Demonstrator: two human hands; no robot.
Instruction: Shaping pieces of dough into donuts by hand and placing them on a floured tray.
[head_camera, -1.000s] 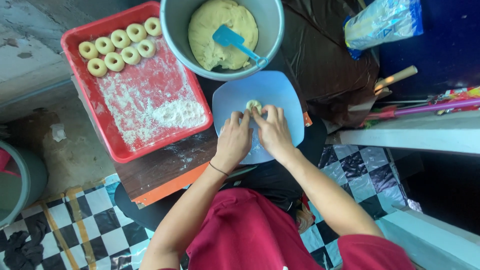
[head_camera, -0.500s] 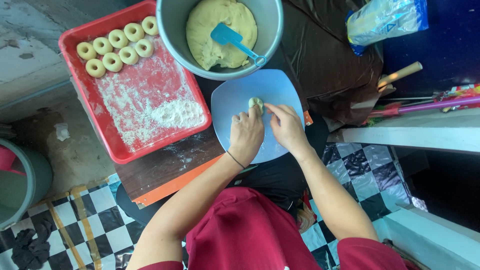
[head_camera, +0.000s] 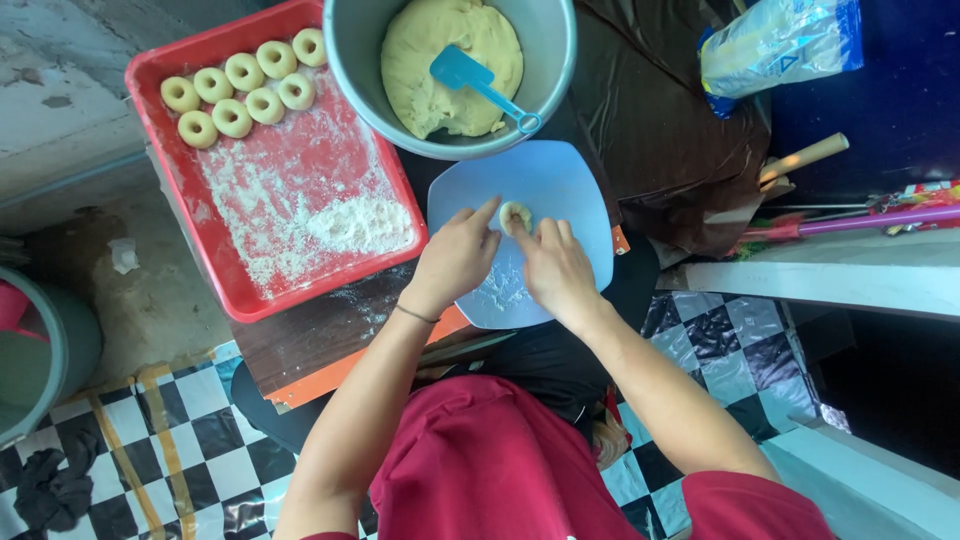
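A small piece of pale dough (head_camera: 515, 216) lies on a light blue plate (head_camera: 565, 185) dusted with flour. My left hand (head_camera: 455, 256) and my right hand (head_camera: 553, 268) rest on the plate, with fingertips touching the dough piece from both sides. Above the plate stands a grey bowl (head_camera: 355, 60) holding a large lump of dough (head_camera: 440, 75) and a blue spatula (head_camera: 475, 80). To the left, a red tray (head_camera: 225, 265) carries several ring-shaped dough pieces (head_camera: 240, 90) and a patch of flour (head_camera: 330, 220).
A brown wooden board (head_camera: 300, 345) with an orange edge lies under the tray. A plastic bag (head_camera: 775, 40) sits at top right above dark plastic sheeting (head_camera: 660, 130). A wooden stick (head_camera: 800, 158), a purple handle (head_camera: 870, 218), a grey bucket (head_camera: 50, 350) and checkered floor (head_camera: 150, 440) surround the spot.
Both hands have shifted slightly on the plate while working the small dough piece; the left hand's fingers now stretch toward it. The view has moved a little.
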